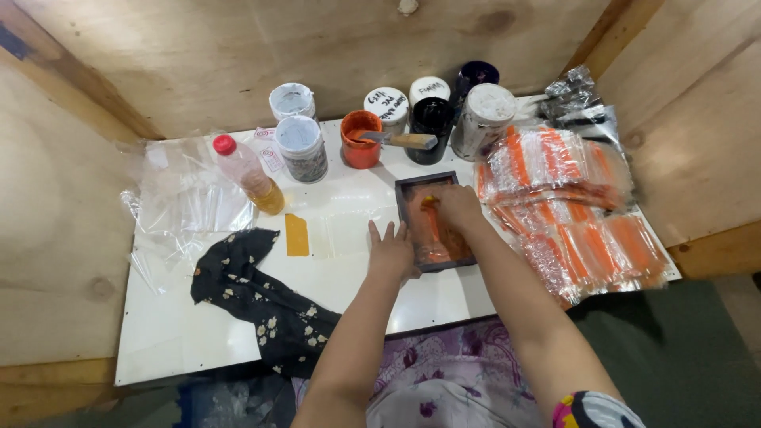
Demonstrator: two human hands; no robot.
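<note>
A small dark-framed printing screen (pixel 406 198) smeared with orange ink lies on the white board (pixel 198 317). My left hand (pixel 389 252) lies flat, fingers spread, against the frame's left edge. Inside the frame, my right hand (pixel 456 206) grips an orange-smeared squeegee (pixel 430 208) near the top. A clear plastic sleeve lies under the frame, reaching left toward an orange scraper card (pixel 296 235).
Several ink jars stand at the back, among them an open orange jar (pixel 361 141) with a knife (pixel 408 140) across it. A red-capped bottle (pixel 247 173) holds amber liquid. A black floral cloth (pixel 261 297) lies front left. Printed orange packets (pixel 571 214) are stacked right. Clear bags (pixel 182 198) lie left.
</note>
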